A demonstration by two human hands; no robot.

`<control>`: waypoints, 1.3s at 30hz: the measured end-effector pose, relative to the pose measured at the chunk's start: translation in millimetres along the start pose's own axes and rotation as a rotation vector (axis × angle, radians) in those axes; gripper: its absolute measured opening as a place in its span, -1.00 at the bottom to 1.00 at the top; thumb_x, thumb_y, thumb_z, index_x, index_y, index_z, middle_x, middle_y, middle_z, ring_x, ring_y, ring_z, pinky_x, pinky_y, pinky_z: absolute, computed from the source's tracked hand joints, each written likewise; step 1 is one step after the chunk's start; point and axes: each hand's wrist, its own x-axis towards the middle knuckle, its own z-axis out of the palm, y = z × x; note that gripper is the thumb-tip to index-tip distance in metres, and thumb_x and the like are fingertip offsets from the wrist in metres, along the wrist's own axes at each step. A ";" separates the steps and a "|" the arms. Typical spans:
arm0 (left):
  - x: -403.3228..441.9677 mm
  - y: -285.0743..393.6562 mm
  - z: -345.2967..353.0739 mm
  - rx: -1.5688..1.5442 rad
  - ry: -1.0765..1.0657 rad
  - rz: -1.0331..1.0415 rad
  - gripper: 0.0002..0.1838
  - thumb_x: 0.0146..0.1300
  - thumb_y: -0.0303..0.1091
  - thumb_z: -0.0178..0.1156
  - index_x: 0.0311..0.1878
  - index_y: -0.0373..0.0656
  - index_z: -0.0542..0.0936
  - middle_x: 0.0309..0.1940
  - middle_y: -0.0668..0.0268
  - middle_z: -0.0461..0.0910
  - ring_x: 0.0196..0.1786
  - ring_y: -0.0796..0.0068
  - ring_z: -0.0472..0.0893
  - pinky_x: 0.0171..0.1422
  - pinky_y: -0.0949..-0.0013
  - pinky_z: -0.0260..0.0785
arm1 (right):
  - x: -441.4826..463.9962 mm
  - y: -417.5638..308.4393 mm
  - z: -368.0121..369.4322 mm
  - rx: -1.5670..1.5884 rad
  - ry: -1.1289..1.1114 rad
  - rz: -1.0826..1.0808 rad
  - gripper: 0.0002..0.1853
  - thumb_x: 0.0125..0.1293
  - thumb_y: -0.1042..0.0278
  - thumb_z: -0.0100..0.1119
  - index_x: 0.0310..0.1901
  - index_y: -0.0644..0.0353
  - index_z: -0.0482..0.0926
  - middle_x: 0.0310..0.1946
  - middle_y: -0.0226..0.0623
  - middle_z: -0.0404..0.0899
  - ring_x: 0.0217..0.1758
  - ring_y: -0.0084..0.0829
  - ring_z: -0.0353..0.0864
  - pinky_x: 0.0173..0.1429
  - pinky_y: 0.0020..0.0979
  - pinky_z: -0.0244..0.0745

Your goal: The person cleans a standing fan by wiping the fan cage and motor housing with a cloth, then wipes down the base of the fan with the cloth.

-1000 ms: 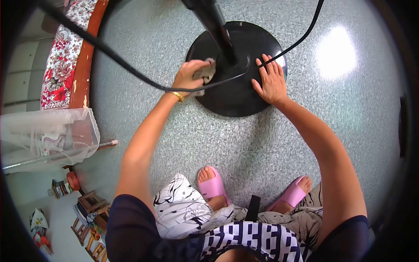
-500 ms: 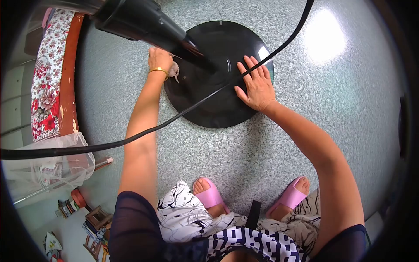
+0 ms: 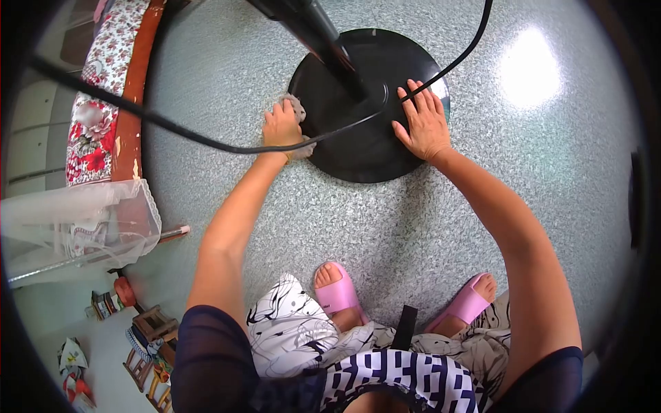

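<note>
"What's along the left?"
"Floral cloth (image 3: 96,131) beside a red-brown wooden edge (image 3: 131,110), with white netting (image 3: 113,217) at the near end."
"Underfoot?"
"Speckled grey floor (image 3: 323,220), pink slippers (image 3: 337,295) on it."

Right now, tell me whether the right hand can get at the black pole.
Probably yes: the right hand lies on the round base, near the foot of the black pole. Only the cable crosses between them in this view, and it might be brushed aside.

Worn on head, looking forward and steeply down from near above, taking in both hands (image 3: 426,134), round black base (image 3: 361,155), floor (image 3: 330,220) and slippers (image 3: 338,296).
</note>
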 end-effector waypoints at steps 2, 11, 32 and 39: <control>-13.2 -0.8 0.2 -0.028 -0.090 -0.032 -0.36 0.07 -0.37 0.24 0.25 -0.23 0.31 0.00 0.01 0.43 -0.01 -0.16 0.49 0.02 -0.06 0.46 | -0.8 -1.0 0.4 -0.013 -0.007 0.004 -0.28 0.28 -0.13 -0.01 0.37 0.13 0.22 0.42 -0.09 0.11 0.54 -0.18 -0.04 0.55 -0.15 -0.16; -102.0 33.3 -25.0 -0.225 -0.298 0.142 -0.46 0.05 -0.31 0.25 0.10 -0.25 0.35 0.00 -0.05 0.42 0.04 -0.10 0.50 0.14 0.06 0.40 | -1.1 -3.7 1.9 -0.092 -0.064 0.012 -0.30 0.35 -0.10 -0.08 0.41 0.13 0.16 0.46 -0.09 0.03 0.55 -0.15 -0.08 0.56 -0.13 -0.18; -140.7 108.7 -113.6 -1.748 -1.010 -0.465 -0.33 0.43 0.25 -0.29 0.41 0.02 0.24 0.41 0.28 0.22 0.48 0.30 0.15 0.47 -0.32 -0.24 | -40.3 -69.0 -72.4 1.572 -0.850 0.571 -0.42 0.15 0.19 0.30 0.22 0.03 0.39 0.06 -0.29 0.48 0.15 -0.32 0.47 0.22 -0.23 0.41; -195.1 40.2 -244.9 -0.821 -1.215 0.238 -0.34 0.38 0.04 0.03 0.42 -0.13 0.26 0.34 0.10 0.35 0.35 0.16 0.37 0.41 0.05 0.15 | 10.3 -73.0 -55.6 0.757 -0.159 -0.264 -0.56 -0.05 0.39 0.23 -0.02 0.04 0.56 -0.14 -0.13 0.56 0.02 -0.14 0.54 0.12 -0.20 0.41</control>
